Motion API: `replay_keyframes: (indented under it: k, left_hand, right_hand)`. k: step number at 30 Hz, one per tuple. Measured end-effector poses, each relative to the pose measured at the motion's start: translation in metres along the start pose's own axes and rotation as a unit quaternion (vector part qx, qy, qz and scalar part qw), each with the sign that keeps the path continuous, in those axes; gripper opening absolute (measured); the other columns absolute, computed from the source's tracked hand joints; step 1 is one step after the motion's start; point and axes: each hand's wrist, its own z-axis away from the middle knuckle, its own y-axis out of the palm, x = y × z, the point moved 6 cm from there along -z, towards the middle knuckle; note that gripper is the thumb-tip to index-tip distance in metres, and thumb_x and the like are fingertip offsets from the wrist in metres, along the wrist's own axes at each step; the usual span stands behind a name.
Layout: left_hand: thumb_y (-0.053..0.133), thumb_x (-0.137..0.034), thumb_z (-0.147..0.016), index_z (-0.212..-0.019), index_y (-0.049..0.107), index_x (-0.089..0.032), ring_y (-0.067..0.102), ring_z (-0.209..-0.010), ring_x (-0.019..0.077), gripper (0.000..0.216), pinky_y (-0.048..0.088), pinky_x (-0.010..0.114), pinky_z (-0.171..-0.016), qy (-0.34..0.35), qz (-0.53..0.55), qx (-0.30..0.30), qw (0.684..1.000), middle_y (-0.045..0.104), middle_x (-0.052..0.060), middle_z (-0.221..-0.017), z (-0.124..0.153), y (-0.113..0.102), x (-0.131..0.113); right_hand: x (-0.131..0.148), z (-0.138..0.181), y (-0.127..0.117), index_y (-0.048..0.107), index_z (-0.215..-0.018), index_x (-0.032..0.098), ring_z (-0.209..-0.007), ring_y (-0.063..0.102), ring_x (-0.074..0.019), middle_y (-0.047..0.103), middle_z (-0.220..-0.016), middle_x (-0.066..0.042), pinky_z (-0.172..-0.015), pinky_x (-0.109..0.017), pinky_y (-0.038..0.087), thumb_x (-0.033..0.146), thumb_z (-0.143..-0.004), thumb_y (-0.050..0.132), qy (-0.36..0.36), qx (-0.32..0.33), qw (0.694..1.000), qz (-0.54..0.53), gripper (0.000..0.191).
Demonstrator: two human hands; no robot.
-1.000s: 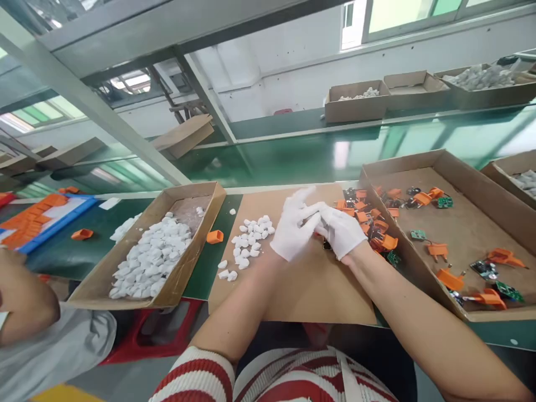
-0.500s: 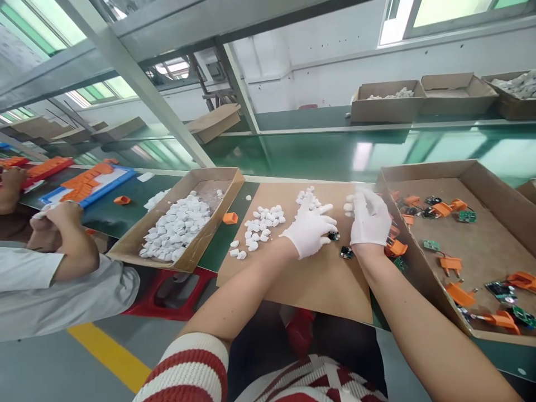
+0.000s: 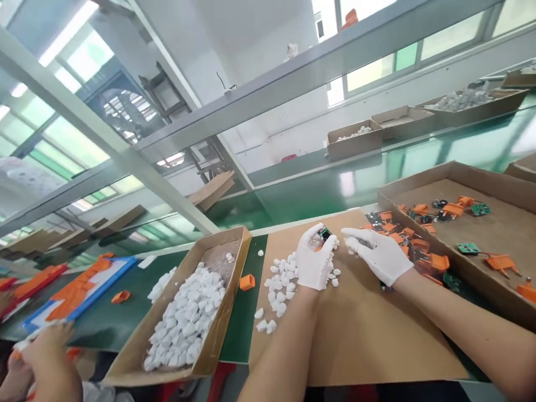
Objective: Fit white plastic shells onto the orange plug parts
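My left hand point(image 3: 314, 258), in a white glove, is closed around a small circuit board point(image 3: 324, 234) with green and black parts. A bit of orange shows below the board, between thumb and fingers. Just to the right, my gloved right hand point(image 3: 379, 254) hovers over the cardboard sheet point(image 3: 355, 329), thumb and fingers apart. Small white lumps lie under its fingertips; whether it touches them I cannot tell. More white lumps point(image 3: 281, 282) are spread on the sheet left of my left hand. Orange plugs with wired boards point(image 3: 412, 245) are heaped beyond my right hand.
On the left stands a cardboard box point(image 3: 240, 262) full of white lumps, with an orange shell point(image 3: 247, 282) beside it. A large cardboard box point(image 3: 444, 187) of orange plugs and boards is at right. Another person's hands point(image 3: 48, 346) work at the far left, near a blue-rimmed tray point(image 3: 125, 268).
My left hand has lifted off the sheet and now holds a circuit board upright. My right hand has turned, fingers pointing left toward it. The camera view has tilted upward.
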Motion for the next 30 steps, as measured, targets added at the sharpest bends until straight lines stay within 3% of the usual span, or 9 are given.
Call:
replay_keyframes:
  k: [3, 8, 10, 13, 16, 19, 22, 26, 30]
  left_hand:
    - [0.084, -0.03, -0.069, -0.111, 0.065, -0.019, 0.069, -0.083, 0.0139, 0.047, 0.054, 0.023, -0.075, -0.037, 0.034, -0.007, 0.999, 0.072, 0.006, -0.096, 0.0, -0.004, 0.005]
    - [0.085, -0.04, -0.067, -0.104, 0.065, -0.019, 0.068, -0.092, 0.0148, 0.047, 0.053, 0.022, -0.076, -0.097, 0.078, 0.02, 0.992, 0.069, 0.006, -0.107, 0.004, 0.001, 0.021]
    - [0.086, -0.042, -0.064, -0.102, 0.066, -0.019, 0.066, -0.083, 0.0117, 0.049, 0.05, 0.019, -0.066, -0.131, 0.103, 0.039, 0.985, 0.068, 0.005, -0.104, 0.009, 0.005, 0.023]
    - [0.084, -0.05, -0.064, -0.098, 0.069, -0.018, 0.054, -0.058, 0.0058, 0.05, 0.039, 0.017, -0.05, -0.178, 0.128, 0.099, 0.971, 0.063, 0.0, -0.082, 0.017, 0.014, 0.021]
    - [0.084, -0.05, -0.064, -0.094, 0.07, -0.017, 0.048, -0.054, 0.0051, 0.047, 0.039, 0.018, -0.051, -0.165, 0.14, 0.137, 0.967, 0.055, -0.003, -0.069, 0.018, 0.019, 0.014]
    - [0.088, -0.043, -0.06, -0.09, 0.066, -0.018, 0.055, -0.064, 0.0063, 0.045, 0.043, 0.018, -0.059, -0.159, 0.15, 0.112, 0.969, 0.058, -0.002, -0.078, 0.014, 0.018, 0.016]
    - [0.089, -0.044, -0.06, -0.091, 0.06, -0.019, 0.059, -0.071, 0.0081, 0.049, 0.041, 0.017, -0.057, -0.172, 0.152, 0.087, 0.97, 0.06, -0.001, -0.089, 0.012, 0.015, 0.023]
    - [0.085, -0.055, -0.063, -0.084, 0.056, -0.018, 0.048, -0.056, 0.0047, 0.052, 0.029, 0.016, -0.045, -0.173, 0.103, 0.1, 0.974, 0.057, -0.002, -0.077, 0.014, 0.015, 0.028]
    - [0.087, -0.056, -0.057, -0.081, 0.057, -0.017, 0.042, -0.051, 0.0032, 0.056, 0.027, 0.017, -0.044, -0.203, 0.105, 0.142, 0.963, 0.055, -0.003, -0.072, 0.018, 0.019, 0.022]
  right_hand:
    - [0.014, 0.008, 0.01, 0.077, -0.105, 0.028, -0.076, 0.065, -0.0194, 0.074, -0.088, -0.004, -0.075, -0.033, 0.054, 0.044, -0.083, 0.056, -0.021, -0.01, 1.0, 0.014, 0.035]
    - [0.023, 0.012, 0.016, 0.079, -0.1, 0.031, -0.065, 0.057, -0.016, 0.066, -0.077, -0.001, -0.065, -0.03, 0.05, 0.037, -0.076, 0.067, 0.034, -0.035, 0.994, 0.096, 0.028]
    - [0.023, 0.012, 0.016, 0.079, -0.1, 0.031, -0.065, 0.056, -0.016, 0.063, -0.074, -0.001, -0.063, -0.03, 0.048, 0.036, -0.075, 0.068, 0.026, -0.019, 0.993, 0.113, 0.028]
    - [0.022, 0.012, 0.01, 0.079, -0.099, 0.026, -0.066, 0.056, -0.0164, 0.066, -0.077, -0.003, -0.064, -0.03, 0.049, 0.038, -0.077, 0.066, -0.003, -0.036, 0.995, 0.091, 0.028]
    - [0.021, 0.012, 0.003, 0.078, -0.095, 0.025, -0.065, 0.056, -0.0157, 0.069, -0.079, -0.004, -0.064, -0.029, 0.05, 0.036, -0.078, 0.063, -0.023, -0.057, 0.996, 0.071, 0.026]
    - [0.024, 0.014, -0.003, 0.078, -0.096, 0.026, -0.062, 0.054, -0.0147, 0.069, -0.079, -0.003, -0.063, -0.029, 0.05, 0.039, -0.079, 0.062, -0.035, -0.097, 0.992, 0.072, 0.027]
    - [0.029, 0.015, -0.004, 0.077, -0.095, 0.026, -0.058, 0.052, -0.0136, 0.067, -0.075, -0.002, -0.061, -0.029, 0.049, 0.041, -0.079, 0.065, -0.032, -0.112, 0.99, 0.082, 0.025]
    - [0.031, 0.016, 0.005, 0.078, -0.09, 0.028, -0.058, 0.053, -0.0115, 0.063, -0.071, 0.001, -0.063, -0.026, 0.049, 0.028, -0.071, 0.073, -0.031, -0.055, 0.987, 0.15, 0.02]
    - [0.028, 0.019, -0.001, 0.077, -0.099, 0.028, -0.058, 0.053, -0.0095, 0.067, -0.09, -0.002, -0.064, -0.027, 0.048, 0.019, -0.075, 0.067, -0.051, -0.104, 0.97, 0.214, 0.028]
